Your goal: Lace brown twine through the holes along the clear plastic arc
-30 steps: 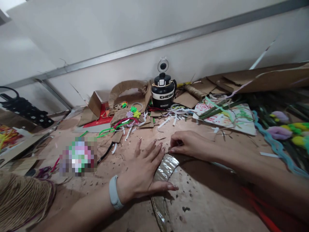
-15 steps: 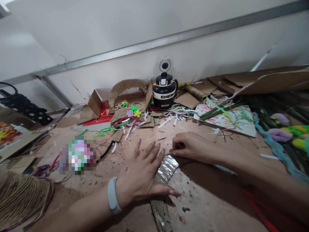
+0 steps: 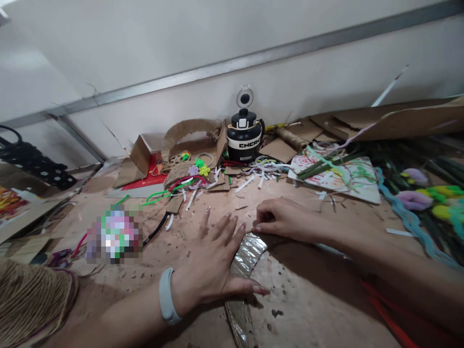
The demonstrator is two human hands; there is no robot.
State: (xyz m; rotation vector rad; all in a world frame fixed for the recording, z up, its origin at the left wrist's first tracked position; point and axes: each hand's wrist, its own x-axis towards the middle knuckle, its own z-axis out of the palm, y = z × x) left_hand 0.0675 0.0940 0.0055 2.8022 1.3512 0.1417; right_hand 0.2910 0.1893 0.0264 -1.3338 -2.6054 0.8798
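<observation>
A curved strip wrapped in shiny clear tape (image 3: 248, 256) lies on the table in front of me. My left hand (image 3: 213, 263) rests across it, fingers spread and thumb stretched to the right, pressing flat on the strip and the table. At the strip's far end, my right hand (image 3: 277, 217) is closed in a pinch. A thin brown edge shows at those fingertips, but what they grip is mostly hidden. Under the right forearm the surface is in shadow. A ball of jute twine (image 3: 34, 295) sits at the lower left.
A black bottle (image 3: 245, 137) stands at the back, beside a twine-wrapped arch (image 3: 192, 128) and cardboard pieces. Paper scraps lie before them. A painted sheet (image 3: 357, 186) and blue wavy trim (image 3: 409, 220) are at right. A pixelated patch covers something at left; a flowered black bottle (image 3: 39, 162) leans behind.
The whole view has shifted slightly. Both hands stay in nearly the same place on the strip, with the right fingertips perhaps a little lower at its far end.
</observation>
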